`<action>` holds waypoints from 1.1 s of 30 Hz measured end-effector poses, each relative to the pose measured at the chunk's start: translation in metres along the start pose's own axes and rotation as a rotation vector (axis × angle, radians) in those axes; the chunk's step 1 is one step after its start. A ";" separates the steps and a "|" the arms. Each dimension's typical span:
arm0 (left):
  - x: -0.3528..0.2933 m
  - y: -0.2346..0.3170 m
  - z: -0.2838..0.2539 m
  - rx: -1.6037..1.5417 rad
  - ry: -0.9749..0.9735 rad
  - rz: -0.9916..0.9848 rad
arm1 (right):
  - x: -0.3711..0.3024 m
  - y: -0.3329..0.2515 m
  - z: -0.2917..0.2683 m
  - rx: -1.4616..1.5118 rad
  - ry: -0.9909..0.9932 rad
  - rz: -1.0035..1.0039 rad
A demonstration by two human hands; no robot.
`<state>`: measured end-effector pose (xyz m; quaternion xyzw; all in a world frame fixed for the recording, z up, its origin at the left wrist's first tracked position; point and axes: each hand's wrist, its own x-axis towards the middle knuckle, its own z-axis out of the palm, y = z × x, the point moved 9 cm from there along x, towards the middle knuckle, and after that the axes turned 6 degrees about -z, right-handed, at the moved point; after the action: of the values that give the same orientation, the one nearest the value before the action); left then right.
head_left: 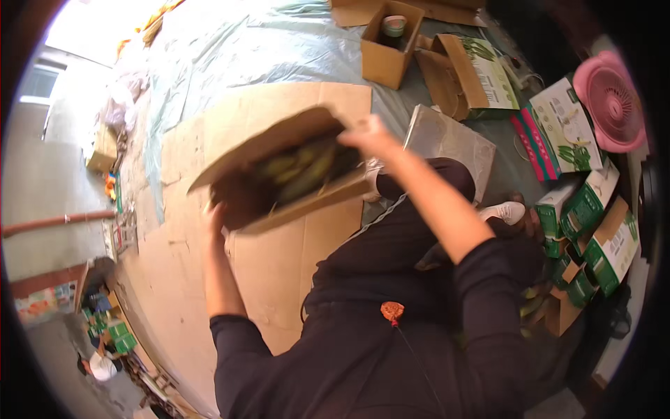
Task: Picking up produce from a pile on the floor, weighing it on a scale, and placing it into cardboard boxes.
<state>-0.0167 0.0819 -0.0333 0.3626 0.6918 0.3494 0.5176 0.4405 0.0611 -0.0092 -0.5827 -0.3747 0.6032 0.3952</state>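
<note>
An open cardboard box [307,209] is held up between my two hands, tilted, its flap [262,143] standing up along the far side. Several long yellow-green vegetables or fruits [303,174] lie inside; blur hides their exact kind. At the box's left end, my left hand [215,218] grips the edge, its fingers partly hidden. My right hand [370,137] is closed on the upper right corner. Beneath the box, flattened cardboard [279,272] covers the floor.
Blue plastic sheeting [258,52] spreads beyond the cardboard. A small carton [384,59] holding a tape roll [393,26] stands far right of centre. Printed cartons [569,126], a pink basket [611,101] and green-white boxes [590,202] crowd the right. Another person [103,366] is at lower left.
</note>
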 end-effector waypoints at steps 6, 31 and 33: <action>-0.072 -0.061 -0.120 0.119 0.133 -0.177 | -0.066 0.038 0.094 -0.258 -0.278 0.246; -0.182 -0.002 0.271 1.316 -0.977 0.630 | -0.235 -0.114 -0.213 0.249 0.384 -0.486; -0.144 -0.063 0.307 1.750 -0.919 0.573 | -0.294 -0.109 -0.247 0.195 0.504 -0.540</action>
<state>0.3010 -0.0404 -0.0878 0.8627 0.3267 -0.3393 0.1841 0.6945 -0.1653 0.1995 -0.5526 -0.3467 0.3481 0.6733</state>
